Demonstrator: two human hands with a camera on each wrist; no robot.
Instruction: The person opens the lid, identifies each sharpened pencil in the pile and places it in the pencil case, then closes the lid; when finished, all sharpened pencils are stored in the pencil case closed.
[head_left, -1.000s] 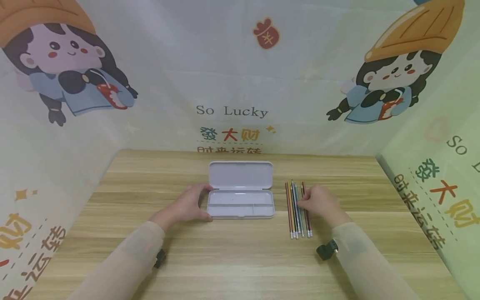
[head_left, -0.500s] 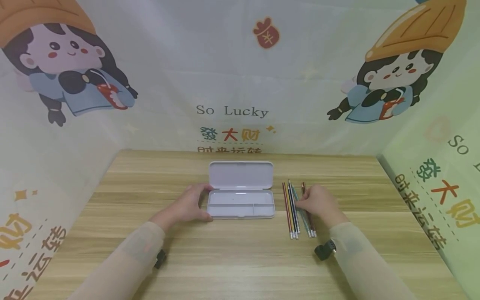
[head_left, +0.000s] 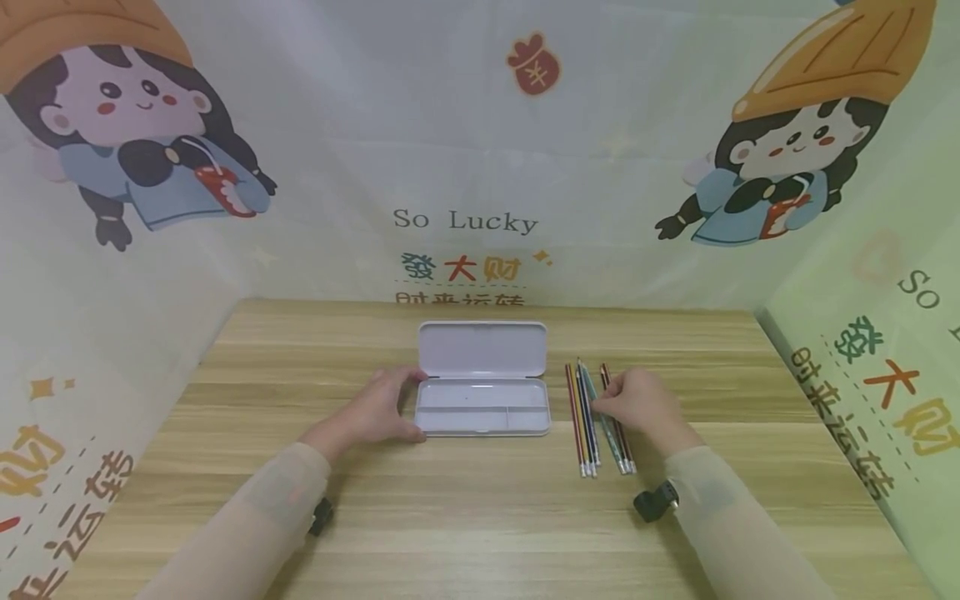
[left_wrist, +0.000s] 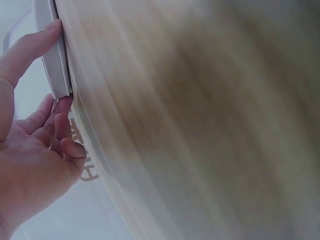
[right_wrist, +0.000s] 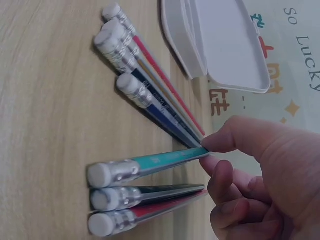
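Observation:
A white pencil case [head_left: 482, 422] lies open on the table, its lid tipped back and its divided compartments bare. My left hand [head_left: 381, 406] holds its left end, thumb at the front corner and fingers at the rear one. In the left wrist view the thumb presses the edge of the case [left_wrist: 54, 70]. Right of the case, my right hand [head_left: 637, 404] pinches a teal pencil [right_wrist: 165, 159] between thumb and forefinger. Two pencils, one dark [right_wrist: 155, 191] and one red [right_wrist: 160, 206], lie beside it under the hand. Several more pencils [head_left: 581, 425] sit in a bunch to the left.
The wooden table [head_left: 480, 525] meets a printed cloth backdrop [head_left: 465, 150] at the back and both sides. All the pencils lie with their white eraser ends toward the person. A small black camera [head_left: 654, 502] is worn on the right wrist.
The teal pencil's eraser end has swung right, away from the left bunch and toward the two right-hand pencils. The bunch's far ends shifted slightly left. My left hand and the case stay put.

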